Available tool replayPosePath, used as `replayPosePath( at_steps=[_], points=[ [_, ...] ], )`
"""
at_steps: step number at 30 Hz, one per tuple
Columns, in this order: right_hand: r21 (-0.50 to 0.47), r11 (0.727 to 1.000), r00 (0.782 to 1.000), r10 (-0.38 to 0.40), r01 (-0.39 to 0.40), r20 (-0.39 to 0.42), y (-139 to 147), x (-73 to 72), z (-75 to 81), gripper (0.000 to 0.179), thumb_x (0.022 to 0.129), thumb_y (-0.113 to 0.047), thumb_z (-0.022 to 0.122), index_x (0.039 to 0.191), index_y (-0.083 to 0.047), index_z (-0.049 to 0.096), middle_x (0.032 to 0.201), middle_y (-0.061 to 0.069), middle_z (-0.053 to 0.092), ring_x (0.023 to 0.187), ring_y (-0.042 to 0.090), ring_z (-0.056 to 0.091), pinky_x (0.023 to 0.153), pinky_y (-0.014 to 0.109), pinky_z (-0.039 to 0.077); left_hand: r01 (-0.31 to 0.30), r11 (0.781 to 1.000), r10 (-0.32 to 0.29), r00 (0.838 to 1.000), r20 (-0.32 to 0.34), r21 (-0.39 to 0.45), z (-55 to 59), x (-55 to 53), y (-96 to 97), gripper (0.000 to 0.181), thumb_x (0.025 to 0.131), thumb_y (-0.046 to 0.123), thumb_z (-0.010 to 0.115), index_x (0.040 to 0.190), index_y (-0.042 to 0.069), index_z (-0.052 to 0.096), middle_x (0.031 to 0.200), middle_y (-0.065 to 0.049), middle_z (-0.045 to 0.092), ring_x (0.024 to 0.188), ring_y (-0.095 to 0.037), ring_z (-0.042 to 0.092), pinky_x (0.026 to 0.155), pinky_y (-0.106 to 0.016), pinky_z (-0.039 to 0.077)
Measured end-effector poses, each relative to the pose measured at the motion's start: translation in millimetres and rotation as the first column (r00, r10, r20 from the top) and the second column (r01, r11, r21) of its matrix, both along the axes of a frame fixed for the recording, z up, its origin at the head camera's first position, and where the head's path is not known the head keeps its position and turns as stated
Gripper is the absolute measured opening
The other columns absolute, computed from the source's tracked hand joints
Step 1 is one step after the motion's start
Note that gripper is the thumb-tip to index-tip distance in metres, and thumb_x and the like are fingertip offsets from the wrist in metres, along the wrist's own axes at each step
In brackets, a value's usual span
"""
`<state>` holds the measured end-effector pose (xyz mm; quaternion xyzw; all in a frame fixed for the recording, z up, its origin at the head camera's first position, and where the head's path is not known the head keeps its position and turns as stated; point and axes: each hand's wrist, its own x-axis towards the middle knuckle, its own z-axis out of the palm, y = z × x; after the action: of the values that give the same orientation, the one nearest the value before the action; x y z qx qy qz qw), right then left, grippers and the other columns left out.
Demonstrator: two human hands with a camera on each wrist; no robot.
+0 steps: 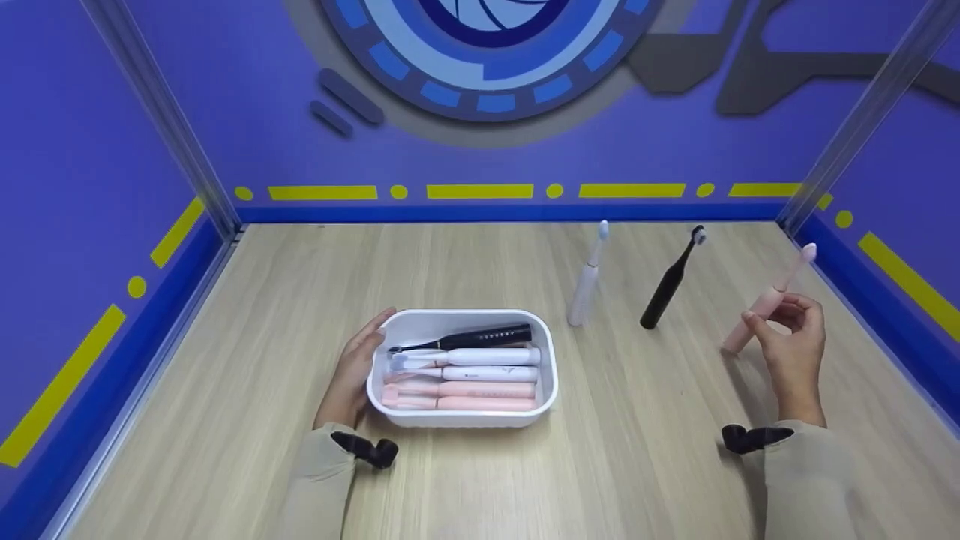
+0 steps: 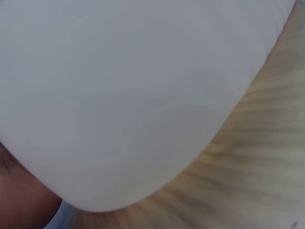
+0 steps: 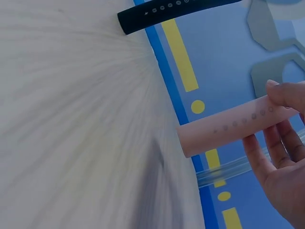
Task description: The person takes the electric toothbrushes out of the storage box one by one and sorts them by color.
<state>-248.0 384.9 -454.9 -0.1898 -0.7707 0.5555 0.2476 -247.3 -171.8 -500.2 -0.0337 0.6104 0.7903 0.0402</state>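
My left hand (image 1: 354, 375) rests along the left side of a white plastic box (image 1: 551, 379), fingers fairly straight, one fingertip at the far left corner. Inside the box lie a black electric toothbrush (image 1: 487, 335), two white ones (image 1: 491, 357) and two pink ones (image 1: 487, 389), side by side. The box wall (image 2: 119, 95) fills most of the left wrist view and partly hides that hand. At the right, my right hand (image 1: 796, 352) pinches the handle of a pink electric toothbrush (image 3: 224, 125) between thumb and fingers, brush head up. Whether its base touches the table cannot be told.
Two more electric toothbrushes stand upright on the wooden table (image 1: 622, 450), a white one (image 1: 583, 296) and a black one (image 1: 664, 296), between the box and my right hand. Blue panel walls (image 1: 487, 165) enclose the table at the back and both sides.
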Motion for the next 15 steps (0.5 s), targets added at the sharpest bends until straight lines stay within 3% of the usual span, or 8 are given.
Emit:
replayPosePath(
  at_steps=[5, 15],
  points=[
    [0.027, 0.999, 0.999, -0.029, 0.028, 0.041, 1.5, -0.7, -2.5, 0.045, 0.085, -0.014, 0.072, 0.117, -0.027, 0.044, 0.1, -0.019, 0.05, 0.097, -0.003, 0.048, 0.09, 0.018, 0.037, 0.008, 1.0, -0.008, 1.0, 0.001, 0.013, 0.0, -0.4, 0.1, 0.047, 0.102, 0.008, 0.028, 0.148, 0.006, 0.036, 0.154, -0.015, 0.033, 0.142, -0.027, 0.031, 0.12, -0.042, 0.023],
    [0.039, 0.999, 0.994, -0.032, 0.028, 0.1, 0.3, 1.5, -7.9, 0.046, 0.087, -0.019, 0.07, 0.121, -0.028, 0.041, 0.102, -0.02, 0.046, 0.098, -0.003, 0.044, 0.087, 0.017, 0.038, 0.004, 1.0, -0.004, 1.0, 0.008, 0.006, 0.0, 0.1, -0.3, 0.046, 0.102, 0.009, 0.03, 0.147, 0.007, 0.037, 0.154, -0.014, 0.033, 0.142, -0.027, 0.031, 0.119, -0.042, 0.025]
  ],
)
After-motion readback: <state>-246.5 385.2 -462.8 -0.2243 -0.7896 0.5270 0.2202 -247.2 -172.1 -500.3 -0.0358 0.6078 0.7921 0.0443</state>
